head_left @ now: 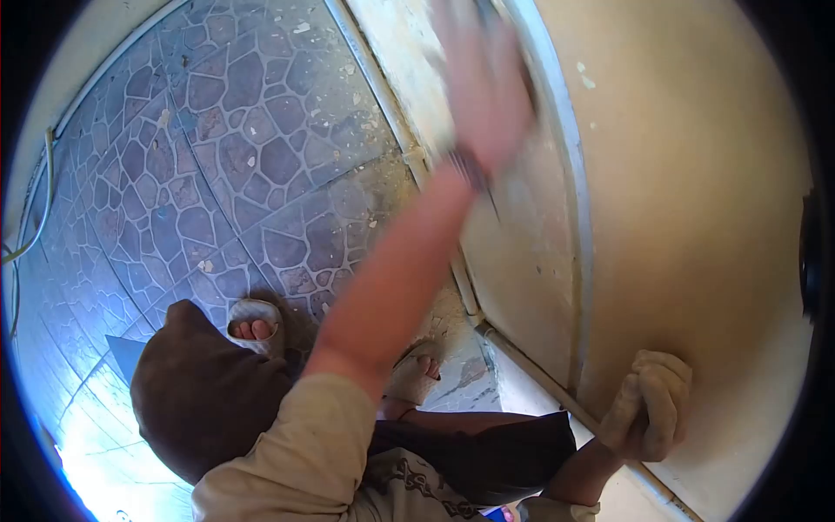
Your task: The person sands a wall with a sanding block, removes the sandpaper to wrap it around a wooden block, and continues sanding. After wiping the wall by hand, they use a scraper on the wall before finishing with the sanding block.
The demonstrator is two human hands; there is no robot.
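My left hand (491, 100) is bare and smeared by motion. It reaches up in front of the pale lower wall panel (522, 235), beside the narrow raised trim (574, 183). A dark band (468, 168) circles that wrist. Blur hides the fingers and whatever they may hold. Lower right, my right hand (652, 404) wears a cream-coloured work glove. Its fingers are curled closed close to the yellowish wall (687, 217); I cannot make out what, if anything, is inside them, or whether the glove touches the wall.
A pipe (383, 96) runs along the wall's foot. Stone-patterned floor tiles (235, 87) carry scattered pale flakes, densest near the wall. My sandalled foot (257, 326) and bent knee (204, 391) are below. A cable (43, 200) hangs at far left.
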